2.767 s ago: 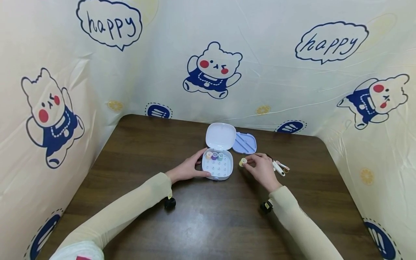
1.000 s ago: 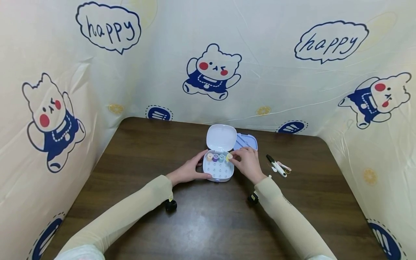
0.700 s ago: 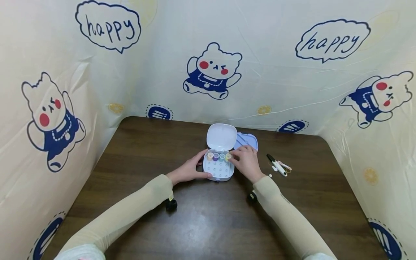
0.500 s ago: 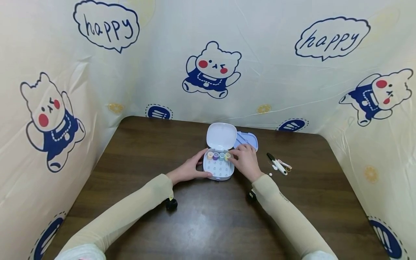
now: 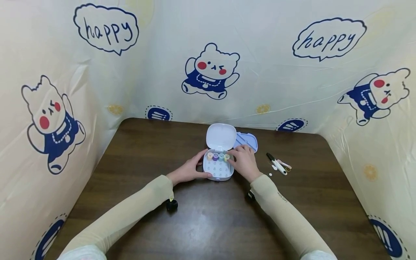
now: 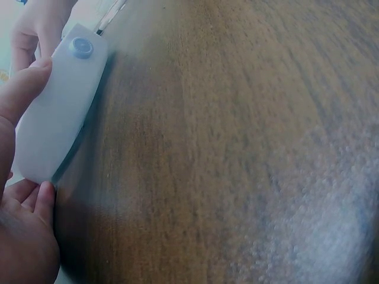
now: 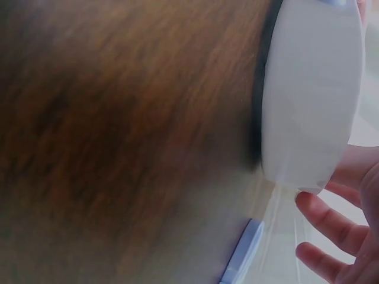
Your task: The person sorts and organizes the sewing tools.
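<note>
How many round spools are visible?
4, in the back row of the white plastic box, left to right: peach spool, purple spool, teal spool, yellow spool at the right hand, which may hide others.

box [image 7: 311,94]: smooth plastic | tabletop [image 5: 195,225]: glossy wood grain | backdrop [image 5: 266,68]: creased, cloth-like sheet | sleeves [image 5: 130,206]: matt cloth

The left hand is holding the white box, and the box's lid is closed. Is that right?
Not quite: the lid is open, not closed. The head view shows it swung up at the back of the white box. The left hand is indeed holding the box.
</note>
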Available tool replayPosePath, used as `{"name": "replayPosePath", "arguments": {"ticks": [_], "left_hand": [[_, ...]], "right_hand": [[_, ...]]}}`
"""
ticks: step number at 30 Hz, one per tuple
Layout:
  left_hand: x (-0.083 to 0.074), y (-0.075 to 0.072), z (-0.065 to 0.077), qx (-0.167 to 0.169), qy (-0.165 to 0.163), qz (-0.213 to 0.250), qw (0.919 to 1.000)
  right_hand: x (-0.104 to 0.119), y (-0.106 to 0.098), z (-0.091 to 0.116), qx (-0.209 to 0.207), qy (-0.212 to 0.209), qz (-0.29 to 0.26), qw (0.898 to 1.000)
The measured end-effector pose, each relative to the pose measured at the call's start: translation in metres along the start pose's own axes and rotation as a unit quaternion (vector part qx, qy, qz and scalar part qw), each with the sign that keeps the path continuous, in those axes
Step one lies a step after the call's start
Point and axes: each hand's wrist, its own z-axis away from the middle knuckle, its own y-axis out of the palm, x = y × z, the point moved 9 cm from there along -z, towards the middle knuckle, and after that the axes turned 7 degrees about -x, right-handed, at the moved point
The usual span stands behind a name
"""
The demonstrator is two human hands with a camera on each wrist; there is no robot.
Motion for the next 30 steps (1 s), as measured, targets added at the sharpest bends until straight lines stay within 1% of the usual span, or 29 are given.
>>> {"name": "replayPosePath", "arguments": {"ticks": [4,10,18,23,30], "left_hand": [[0.0005,0.0008,0.0002,-0.001,0.004,0.003,1.0],[0.0003,0.0015,-0.0004,-0.001,0.008,0.004,1.0],[-0.0011,0.0012,-0.0002,0.0,0.007,0.003,1.0],[-0.004,0.0011,0.0005,-0.001,0.012,0.003,0.9999],[-0.0015,0.0013,-0.0001,0.0,-0.005,0.001,1.0]], "right_hand": [[0.0014,0.001,0.0006,0.004,-0.009,0.009,1.0],[0.0001,0.0027,0.0009,0.008,-0.008,0.003,1.0],[0.0002,0.0013,0.001,-0.002,-0.009,0.002,1.0],[-0.0003,0.0003,0.001,-0.005,-0.006,-0.002,1.0],[-0.0016,-0.0019,0.0015,-0.004,0.002,-0.013,1.0]]}}
